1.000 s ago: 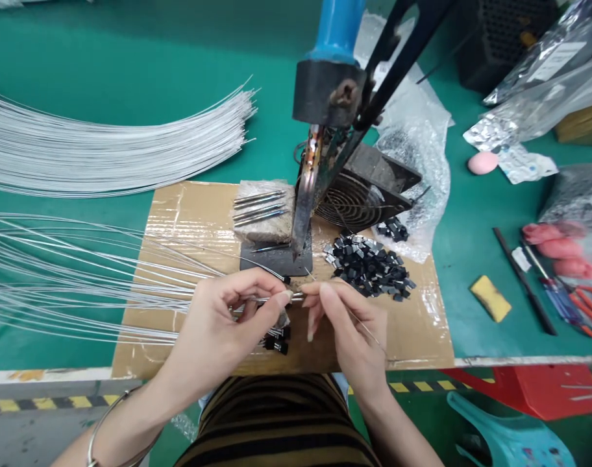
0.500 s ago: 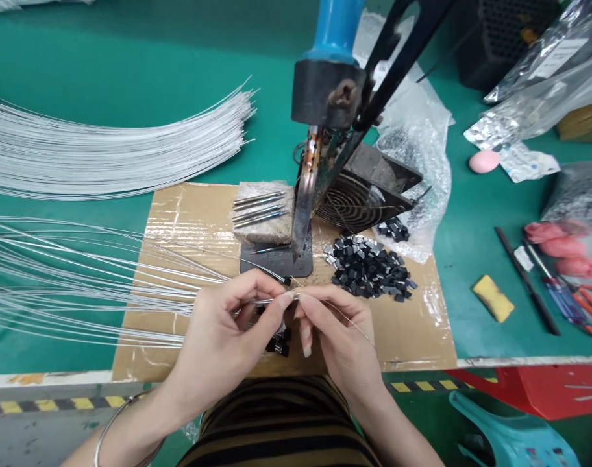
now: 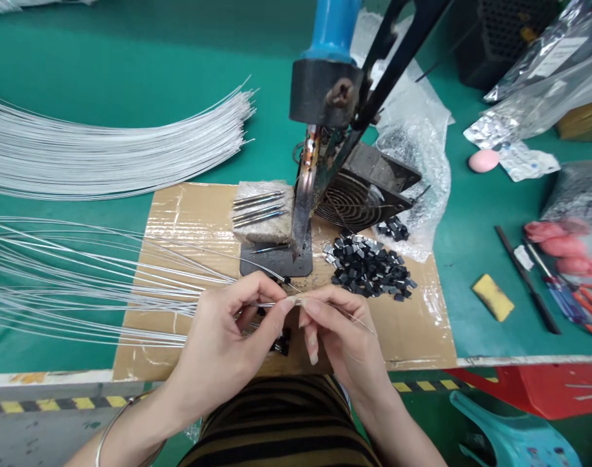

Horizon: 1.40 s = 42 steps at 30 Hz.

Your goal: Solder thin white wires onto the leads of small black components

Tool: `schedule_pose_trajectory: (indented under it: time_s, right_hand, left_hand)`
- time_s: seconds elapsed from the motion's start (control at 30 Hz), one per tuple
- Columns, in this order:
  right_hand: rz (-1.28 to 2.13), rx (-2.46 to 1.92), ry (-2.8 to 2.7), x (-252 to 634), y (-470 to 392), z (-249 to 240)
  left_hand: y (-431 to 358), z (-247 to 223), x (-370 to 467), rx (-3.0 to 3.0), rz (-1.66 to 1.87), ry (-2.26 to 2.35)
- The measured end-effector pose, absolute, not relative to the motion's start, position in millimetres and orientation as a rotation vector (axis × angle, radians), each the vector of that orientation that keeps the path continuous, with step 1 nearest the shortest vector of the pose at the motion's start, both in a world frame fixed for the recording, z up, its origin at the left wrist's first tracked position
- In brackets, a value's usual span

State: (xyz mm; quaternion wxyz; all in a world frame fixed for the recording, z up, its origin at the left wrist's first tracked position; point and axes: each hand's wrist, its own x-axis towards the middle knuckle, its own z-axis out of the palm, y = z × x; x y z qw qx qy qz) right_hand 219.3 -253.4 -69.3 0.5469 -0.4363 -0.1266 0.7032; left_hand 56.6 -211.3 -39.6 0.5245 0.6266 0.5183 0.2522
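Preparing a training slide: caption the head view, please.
Left hand and right hand pinch thin wires near a soldering iron.

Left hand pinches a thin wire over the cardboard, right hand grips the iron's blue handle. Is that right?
Wrong about the right hand: it isn't on the blue handle. The head view shows its fingertips close beside those of the left hand, which does pinch a thin wire over the cardboard.
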Motion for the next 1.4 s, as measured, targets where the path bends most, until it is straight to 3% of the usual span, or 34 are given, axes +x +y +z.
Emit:
schedule_pose_trajectory:
  time_s: [0.57,1.4]
  right_hand:
    - [1.639,-1.013,-0.194,212.1,-253.3,-71.5]
    - [1.434,-1.153,-0.494,212.0,-259.1,-75.5]
  left_hand:
    - [-221.5,-46.3,61.7,1.805,0.748,1.356]
    - [-222.9,-52.5,65.2,1.489,0.887,1.304]
